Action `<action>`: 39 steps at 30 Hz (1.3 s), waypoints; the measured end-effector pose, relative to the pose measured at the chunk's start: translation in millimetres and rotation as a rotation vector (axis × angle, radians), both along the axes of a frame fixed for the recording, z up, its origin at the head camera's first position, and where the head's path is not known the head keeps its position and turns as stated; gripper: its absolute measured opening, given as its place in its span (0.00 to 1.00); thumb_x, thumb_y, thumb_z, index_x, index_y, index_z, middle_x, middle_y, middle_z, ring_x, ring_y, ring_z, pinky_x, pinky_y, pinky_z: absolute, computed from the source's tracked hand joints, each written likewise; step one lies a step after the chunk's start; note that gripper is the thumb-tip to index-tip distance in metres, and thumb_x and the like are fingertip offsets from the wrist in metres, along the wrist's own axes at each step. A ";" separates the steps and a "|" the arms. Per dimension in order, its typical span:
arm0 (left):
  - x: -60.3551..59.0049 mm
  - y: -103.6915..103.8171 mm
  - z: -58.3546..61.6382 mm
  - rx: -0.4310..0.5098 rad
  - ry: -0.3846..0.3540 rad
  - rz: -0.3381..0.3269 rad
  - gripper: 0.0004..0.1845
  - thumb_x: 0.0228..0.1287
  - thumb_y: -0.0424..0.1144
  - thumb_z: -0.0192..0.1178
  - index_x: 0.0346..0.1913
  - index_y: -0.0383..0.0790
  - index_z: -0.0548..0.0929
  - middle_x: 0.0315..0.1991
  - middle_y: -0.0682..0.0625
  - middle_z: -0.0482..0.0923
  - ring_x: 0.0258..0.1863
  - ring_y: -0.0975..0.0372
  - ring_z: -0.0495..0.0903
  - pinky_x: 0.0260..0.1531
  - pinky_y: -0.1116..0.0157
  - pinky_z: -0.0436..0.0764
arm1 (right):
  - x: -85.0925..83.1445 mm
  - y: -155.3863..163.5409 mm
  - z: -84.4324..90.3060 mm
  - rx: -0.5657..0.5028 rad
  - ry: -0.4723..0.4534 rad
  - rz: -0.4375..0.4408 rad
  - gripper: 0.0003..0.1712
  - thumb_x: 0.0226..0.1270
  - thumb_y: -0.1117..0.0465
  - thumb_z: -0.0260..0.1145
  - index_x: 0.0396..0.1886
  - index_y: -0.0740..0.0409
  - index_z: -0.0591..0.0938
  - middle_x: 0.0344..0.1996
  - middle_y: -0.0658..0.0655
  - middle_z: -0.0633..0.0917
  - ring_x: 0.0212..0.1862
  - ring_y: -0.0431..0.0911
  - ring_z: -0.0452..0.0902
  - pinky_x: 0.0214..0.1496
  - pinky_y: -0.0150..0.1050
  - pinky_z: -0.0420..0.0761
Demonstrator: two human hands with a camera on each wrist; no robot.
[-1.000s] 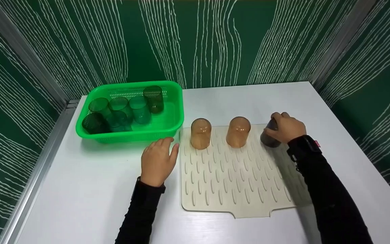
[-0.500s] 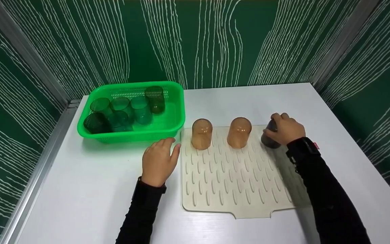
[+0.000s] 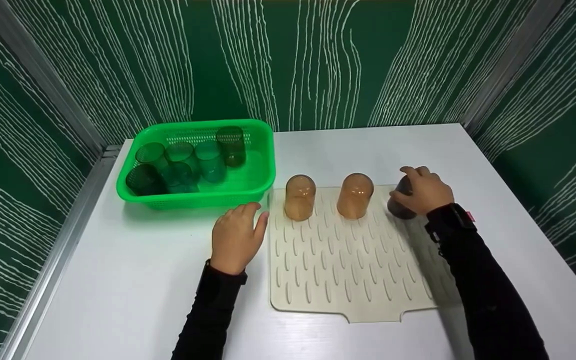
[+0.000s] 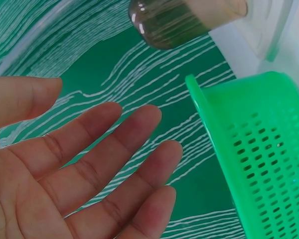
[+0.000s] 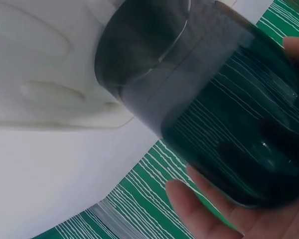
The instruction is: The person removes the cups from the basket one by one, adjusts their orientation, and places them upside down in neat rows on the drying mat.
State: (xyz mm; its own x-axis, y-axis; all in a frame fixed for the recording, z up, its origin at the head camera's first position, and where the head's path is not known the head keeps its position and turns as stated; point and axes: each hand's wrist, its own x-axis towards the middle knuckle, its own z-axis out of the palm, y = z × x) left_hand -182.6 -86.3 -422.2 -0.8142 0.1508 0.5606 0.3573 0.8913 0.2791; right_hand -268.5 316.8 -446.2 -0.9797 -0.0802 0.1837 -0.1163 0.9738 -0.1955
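Slippage looks the risk: right hand (image 3: 425, 191) wraps the dark cup (image 3: 400, 206), mouth-down at the drying mat's (image 3: 348, 270) far right corner; left hand (image 3: 234, 237) lies flat, fingers spread, on the tabletop (image 3: 133, 280); ribs could tip it.

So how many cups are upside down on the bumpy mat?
3: two orange cups stand along the mat's far edge, and the right hand grips a dark cup at its far right corner.

Left hand (image 3: 234, 239) lies flat; right hand (image 3: 424, 190) fingers curled, gripping.
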 end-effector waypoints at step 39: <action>-6.7 -1.1 -9.1 -0.049 -0.085 0.013 0.17 0.61 0.51 0.52 0.40 0.41 0.81 0.33 0.47 0.81 0.31 0.53 0.78 0.28 0.57 0.74 | 47.3 -77.9 7.7 -0.230 0.447 0.250 0.30 0.56 0.51 0.63 0.60 0.50 0.69 0.58 0.66 0.67 0.59 0.61 0.62 0.53 0.58 0.63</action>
